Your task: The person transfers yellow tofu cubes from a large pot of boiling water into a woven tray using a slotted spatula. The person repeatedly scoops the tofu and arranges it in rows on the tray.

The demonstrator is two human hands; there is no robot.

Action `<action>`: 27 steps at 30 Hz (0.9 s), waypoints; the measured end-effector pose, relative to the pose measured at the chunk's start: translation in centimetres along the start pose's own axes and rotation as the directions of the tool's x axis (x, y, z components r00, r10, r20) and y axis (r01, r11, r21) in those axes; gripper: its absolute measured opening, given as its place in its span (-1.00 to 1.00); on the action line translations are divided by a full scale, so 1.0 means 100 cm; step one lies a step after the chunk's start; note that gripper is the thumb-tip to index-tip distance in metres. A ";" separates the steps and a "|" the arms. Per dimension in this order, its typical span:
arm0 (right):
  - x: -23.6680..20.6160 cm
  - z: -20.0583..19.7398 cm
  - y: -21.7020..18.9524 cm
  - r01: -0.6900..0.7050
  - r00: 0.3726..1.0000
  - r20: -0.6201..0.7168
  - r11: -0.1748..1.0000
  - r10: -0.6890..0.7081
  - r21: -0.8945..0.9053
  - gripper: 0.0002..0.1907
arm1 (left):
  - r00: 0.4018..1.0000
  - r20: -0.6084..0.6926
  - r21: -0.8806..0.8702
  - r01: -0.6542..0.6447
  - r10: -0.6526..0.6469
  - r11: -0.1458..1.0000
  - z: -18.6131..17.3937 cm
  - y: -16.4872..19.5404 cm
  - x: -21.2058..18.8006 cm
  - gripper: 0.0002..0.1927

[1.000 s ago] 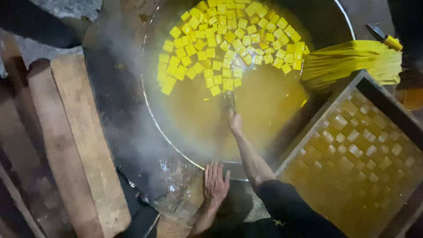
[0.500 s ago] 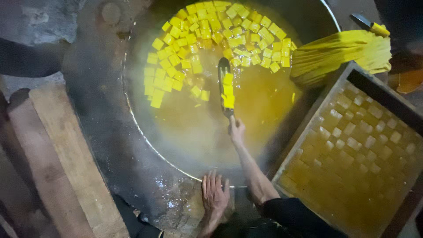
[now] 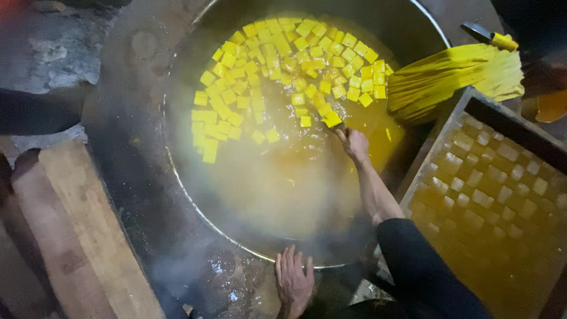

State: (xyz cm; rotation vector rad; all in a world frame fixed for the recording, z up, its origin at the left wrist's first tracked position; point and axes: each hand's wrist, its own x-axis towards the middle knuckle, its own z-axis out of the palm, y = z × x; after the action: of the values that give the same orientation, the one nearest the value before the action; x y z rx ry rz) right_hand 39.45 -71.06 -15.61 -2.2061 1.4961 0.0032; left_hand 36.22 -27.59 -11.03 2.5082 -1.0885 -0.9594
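Observation:
A big round metal vat (image 3: pixel 177 177) holds steaming yellow liquid (image 3: pixel 283 183) with several yellow cubes (image 3: pixel 266 71) floating at its far side. My right hand (image 3: pixel 355 145) reaches over the liquid and grips the handle of a ladle (image 3: pixel 332 121), whose end sits among the cubes with one cube on it. My left hand (image 3: pixel 293 282) lies flat, fingers spread, on the near rim of the vat and holds nothing.
A wooden tray (image 3: pixel 466 106) at the right holds rows of pale cubes in yellow liquid. A folded yellow cloth (image 3: pixel 455 77) lies at the vat's far right, with a yellow-handled tool (image 3: pixel 490 36) behind it. Wooden planks (image 3: pixel 88 230) lie at the left.
My right hand has swung the ladle from the middle of the vat toward the right, down among the cubes. The view shifted; my left hand stays on the rim.

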 end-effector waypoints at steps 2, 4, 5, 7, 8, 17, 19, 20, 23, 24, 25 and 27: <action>0.012 0.010 -0.009 0.083 0.996 0.025 0.996 -0.084 0.008 -0.40 | 0.999 -0.048 -0.056 0.000 -0.003 0.998 -0.005 0.005 0.001 -0.47; 0.020 0.027 -0.028 -0.012 0.998 0.068 0.959 -0.008 0.284 -0.43 | 1.000 -0.021 -0.052 -0.002 0.001 0.999 -0.008 0.008 0.003 -0.48; 0.020 0.036 -0.040 -0.066 0.995 0.099 0.906 0.026 0.419 -0.45 | 1.000 -0.008 -0.043 -0.004 0.004 0.999 -0.008 0.010 0.004 -0.48; 0.010 0.046 -0.058 0.140 0.990 -0.081 0.792 -0.114 0.595 -0.48 | 0.999 -0.035 -0.064 0.003 -0.006 0.998 -0.008 0.012 0.003 -0.49; 0.004 0.049 -0.066 0.245 0.969 -0.183 0.714 -0.165 0.656 -0.49 | 0.999 -0.046 -0.076 0.002 -0.006 0.997 -0.007 0.012 0.000 -0.49; -0.115 -0.037 -0.055 -0.146 0.988 0.156 0.449 0.014 0.881 -0.62 | 0.996 0.025 0.130 0.080 -0.084 0.988 0.016 0.009 -0.013 -0.40; -0.149 -0.073 -0.017 -0.046 0.996 0.075 0.473 -0.041 0.880 -0.61 | 0.961 -0.273 0.082 0.069 -0.044 0.994 0.017 0.019 -0.022 -0.34; -0.176 -0.086 0.007 -0.016 0.996 0.054 0.485 -0.066 0.874 -0.59 | 0.930 -0.367 0.046 0.046 -0.026 0.998 0.017 0.021 -0.028 -0.37; -0.242 -0.125 0.091 0.087 0.995 -0.046 0.572 -0.086 0.816 -0.66 | 0.926 -0.376 -0.068 -0.069 0.038 0.995 0.007 0.027 -0.037 -0.46; -0.264 -0.137 0.120 0.139 0.990 -0.099 0.633 -0.097 0.762 -0.66 | 0.931 -0.361 -0.094 -0.097 0.057 0.991 0.006 0.028 -0.040 -0.49; -0.290 -0.148 0.150 0.079 0.997 -0.056 0.685 -0.056 0.724 -0.68 | 0.924 -0.376 -0.119 -0.121 0.068 0.986 0.001 0.026 -0.046 -0.52; -0.340 -0.173 0.209 0.000 1.000 -0.014 0.760 0.011 0.650 -0.70 | 0.906 -0.409 -0.142 -0.177 0.105 0.974 -0.005 0.025 -0.058 -0.57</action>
State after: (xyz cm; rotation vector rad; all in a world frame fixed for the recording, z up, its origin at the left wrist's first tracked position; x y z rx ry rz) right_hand 2.90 -53.95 0.73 -1.6267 1.2516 -0.4699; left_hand 32.23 -25.17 -6.82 2.3021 -0.9877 -0.4487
